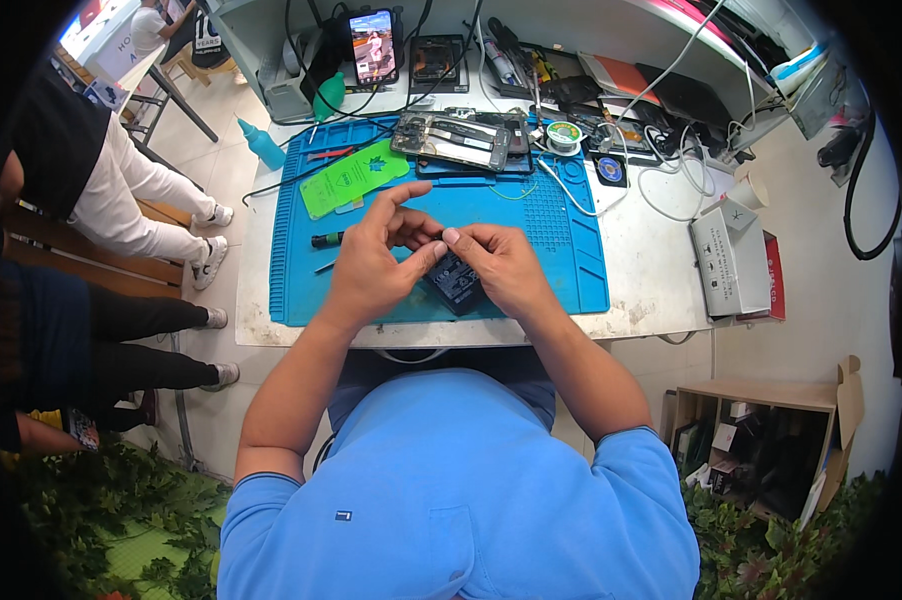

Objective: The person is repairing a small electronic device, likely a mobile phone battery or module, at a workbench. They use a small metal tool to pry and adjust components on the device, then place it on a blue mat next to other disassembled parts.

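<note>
A black phone battery (pixel 457 284) with pale print hangs tilted over the near part of the blue repair mat (pixel 371 295). My right hand (pixel 501 265) is closed, its thumb and fingers pinching the battery's upper edge. At the same edge, the thumb and bent fingers of my left hand (pixel 376 255) press together, while its index finger sticks out. Both thumbs nearly meet, and what lies between the fingertips is hidden. A screwdriver with a green and black handle (pixel 326 240) lies left of my left hand. Farther back rests an opened phone (pixel 451 140) with its inner parts showing.
A bright green card (pixel 353 180) lies on the mat's left. Behind it stand a teal bottle (pixel 261 146) and a lit phone (pixel 373 48). Solder spool (pixel 564 137), cables and tools crowd the back right. A white box (pixel 726 262) sits at the right edge. People stand at left.
</note>
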A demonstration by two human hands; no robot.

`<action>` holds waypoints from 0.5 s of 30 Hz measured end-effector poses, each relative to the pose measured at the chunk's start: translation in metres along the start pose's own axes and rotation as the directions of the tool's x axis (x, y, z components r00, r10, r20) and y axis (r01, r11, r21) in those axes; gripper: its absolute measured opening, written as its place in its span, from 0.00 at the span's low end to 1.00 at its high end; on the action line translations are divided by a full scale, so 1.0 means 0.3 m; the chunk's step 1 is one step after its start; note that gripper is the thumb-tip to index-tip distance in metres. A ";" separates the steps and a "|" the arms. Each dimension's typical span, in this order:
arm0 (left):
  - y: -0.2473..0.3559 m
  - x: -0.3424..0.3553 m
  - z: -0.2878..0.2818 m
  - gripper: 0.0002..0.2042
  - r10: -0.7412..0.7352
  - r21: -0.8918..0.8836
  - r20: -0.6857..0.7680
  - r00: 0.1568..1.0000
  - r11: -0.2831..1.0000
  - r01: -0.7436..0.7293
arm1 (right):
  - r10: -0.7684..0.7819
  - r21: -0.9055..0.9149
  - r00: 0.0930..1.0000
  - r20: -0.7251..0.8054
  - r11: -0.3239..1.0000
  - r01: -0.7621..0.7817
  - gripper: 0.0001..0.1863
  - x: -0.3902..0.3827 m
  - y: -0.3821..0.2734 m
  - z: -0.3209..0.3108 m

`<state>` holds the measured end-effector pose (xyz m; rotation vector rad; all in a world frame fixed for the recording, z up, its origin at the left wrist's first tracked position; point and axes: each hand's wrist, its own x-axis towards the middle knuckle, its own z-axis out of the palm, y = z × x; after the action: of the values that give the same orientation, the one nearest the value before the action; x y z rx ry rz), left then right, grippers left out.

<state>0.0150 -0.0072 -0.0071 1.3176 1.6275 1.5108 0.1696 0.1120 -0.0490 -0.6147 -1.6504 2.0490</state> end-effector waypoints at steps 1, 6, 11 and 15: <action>-0.007 0.001 -0.007 0.33 -0.001 -0.042 0.016 1.000 0.999 0.002 | 0.004 -0.009 1.000 0.003 1.000 -0.004 0.19 0.000 -0.001 -0.002; -0.036 0.000 -0.045 0.38 0.007 -0.121 0.050 0.999 0.993 0.000 | 0.018 0.032 0.999 -0.027 0.999 -0.017 0.19 0.003 -0.005 0.007; -0.049 -0.015 -0.061 0.34 -0.114 -0.126 0.031 0.993 0.985 0.117 | 0.018 0.026 0.999 -0.036 1.000 -0.017 0.18 0.003 -0.003 0.005; -0.052 -0.020 -0.061 0.32 -0.143 -0.146 -0.002 0.990 0.979 0.141 | 0.019 0.041 0.999 -0.036 0.999 -0.017 0.18 0.000 -0.006 0.013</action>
<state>-0.0035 -0.0184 -0.0192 1.0917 1.5519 1.5231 0.1674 0.1093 -0.0464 -0.6512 -1.5845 2.0663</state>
